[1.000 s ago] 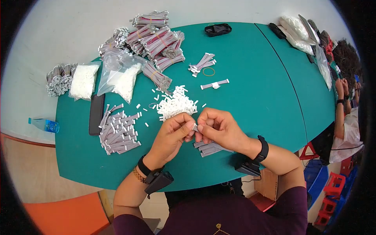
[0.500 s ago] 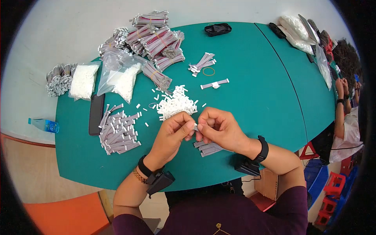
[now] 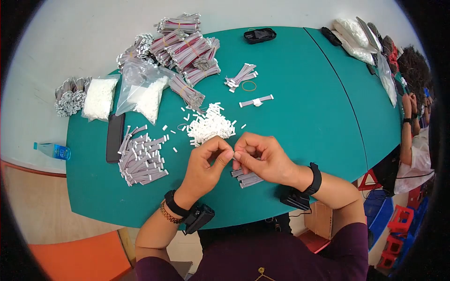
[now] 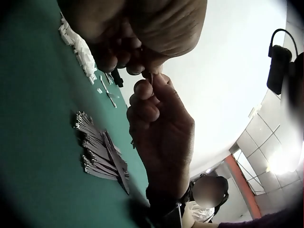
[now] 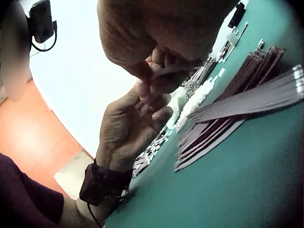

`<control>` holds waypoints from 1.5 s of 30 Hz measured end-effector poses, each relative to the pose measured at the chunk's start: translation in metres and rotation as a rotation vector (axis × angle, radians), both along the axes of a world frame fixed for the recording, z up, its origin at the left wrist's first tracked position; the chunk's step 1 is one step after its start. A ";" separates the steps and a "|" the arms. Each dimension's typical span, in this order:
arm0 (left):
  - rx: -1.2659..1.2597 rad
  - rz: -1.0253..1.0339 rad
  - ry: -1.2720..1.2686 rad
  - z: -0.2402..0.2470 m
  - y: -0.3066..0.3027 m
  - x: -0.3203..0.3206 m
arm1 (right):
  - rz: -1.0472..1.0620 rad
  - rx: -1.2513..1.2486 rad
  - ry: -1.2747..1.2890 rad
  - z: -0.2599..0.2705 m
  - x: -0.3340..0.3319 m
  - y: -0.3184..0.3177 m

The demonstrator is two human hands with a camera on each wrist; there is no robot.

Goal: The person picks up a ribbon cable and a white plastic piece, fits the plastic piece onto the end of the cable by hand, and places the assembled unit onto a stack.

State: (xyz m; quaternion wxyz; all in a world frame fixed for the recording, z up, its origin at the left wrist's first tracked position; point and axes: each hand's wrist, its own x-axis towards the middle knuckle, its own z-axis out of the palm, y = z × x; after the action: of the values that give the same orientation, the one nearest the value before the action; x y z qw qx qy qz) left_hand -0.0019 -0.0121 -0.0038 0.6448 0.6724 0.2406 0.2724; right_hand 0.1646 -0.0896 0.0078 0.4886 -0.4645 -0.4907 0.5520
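Note:
Above the green table (image 3: pixel 318 140) both hands meet fingertip to fingertip. The left hand (image 3: pixel 205 164) pinches a small white connector (image 3: pixel 233 155) between thumb and forefinger; most of it is hidden by the fingertips. Thumb and curled fingers of the right hand (image 3: pixel 267 159) grip a short grey ribbon cable (image 5: pixel 172 70), seen as a pale strip in the right wrist view. Just beyond the hands lies a heap of loose white connectors (image 3: pixel 211 125). Under the right hand rests a stack of grey ribbon cables (image 3: pixel 246 179), also large in the left wrist view.
Grey cables with white ends (image 3: pixel 143 159) lie piled at left, beside a dark flat case (image 3: pixel 115 138). Behind are bags of white parts (image 3: pixel 100 98) and bundled cables (image 3: pixel 187 49). A small cable pile (image 3: pixel 243 76), rubber band (image 3: pixel 249 86) and single cable (image 3: pixel 256 101) lie farther back.
The left hand has rolled at the wrist, its forefinger now arched higher and its wrist camera shifted right. The right hand has dipped slightly. Less of the held cable shows between the fingertips.

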 end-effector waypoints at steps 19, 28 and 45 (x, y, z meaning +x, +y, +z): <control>-0.017 0.167 -0.020 -0.002 0.025 -0.007 | -0.124 -0.004 -0.161 -0.005 0.025 0.019; 0.447 -0.024 0.163 -0.001 0.007 0.003 | -0.245 0.064 0.252 -0.008 0.023 0.023; -0.149 0.140 -0.063 0.001 0.006 0.001 | -0.105 0.047 -0.010 -0.011 0.002 0.008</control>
State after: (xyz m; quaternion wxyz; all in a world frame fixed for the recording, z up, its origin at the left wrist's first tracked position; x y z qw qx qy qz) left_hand -0.0010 -0.0065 -0.0031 0.6795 0.5954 0.2861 0.3193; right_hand 0.1664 -0.0820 -0.0036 0.5251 -0.4810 -0.4809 0.5115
